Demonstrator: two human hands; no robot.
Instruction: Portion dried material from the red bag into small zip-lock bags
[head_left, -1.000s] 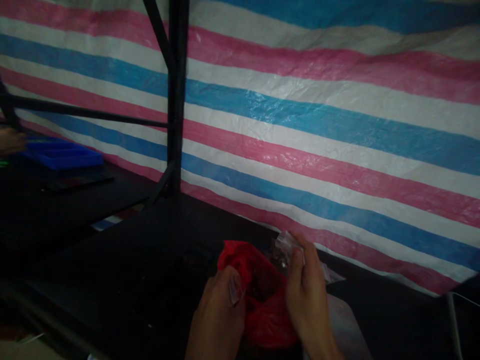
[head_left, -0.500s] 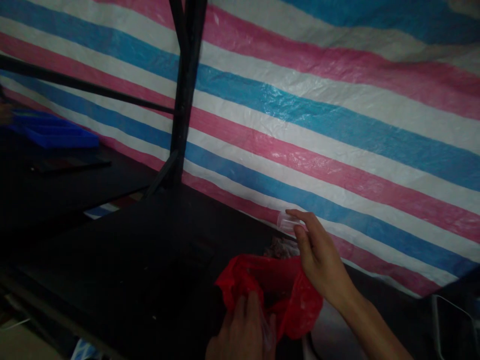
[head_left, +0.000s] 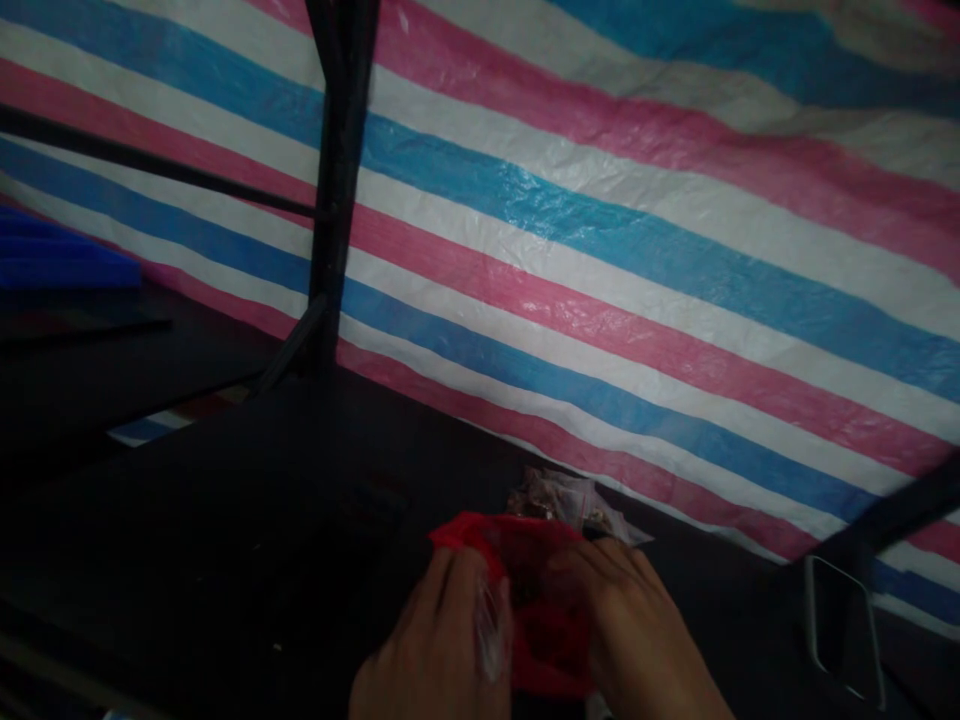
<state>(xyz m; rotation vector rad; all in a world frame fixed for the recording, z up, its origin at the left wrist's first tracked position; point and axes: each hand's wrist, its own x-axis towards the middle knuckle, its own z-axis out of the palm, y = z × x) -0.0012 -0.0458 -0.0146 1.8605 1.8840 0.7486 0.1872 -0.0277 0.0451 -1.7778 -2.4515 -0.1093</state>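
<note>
A red plastic bag (head_left: 555, 645) stands with its mouth up at the bottom middle, dark inside. My left hand (head_left: 435, 645) is closed on the bag's left rim, and a piece of clear plastic film (head_left: 491, 630) shows by its thumb. At the right side of the mouth, my right hand (head_left: 641, 630) has its fingers bent down into the bag. Those fingertips are dim and partly hidden, so what they hold cannot be made out. Right behind the red bag lies a clear zip bag (head_left: 566, 495) with brownish small pieces in it.
All of this is on a black tabletop (head_left: 360, 480). A phone-like slab with a pale edge (head_left: 844, 630) lies to the right. Black metal posts (head_left: 334, 200) rise before a striped plastic sheet (head_left: 600, 300). A blue compartment tray (head_left: 67, 255) sits far left.
My right hand has come down from above the bag into its mouth. The small clear plastic cup it held is out of sight. The view has shifted slightly right.
</note>
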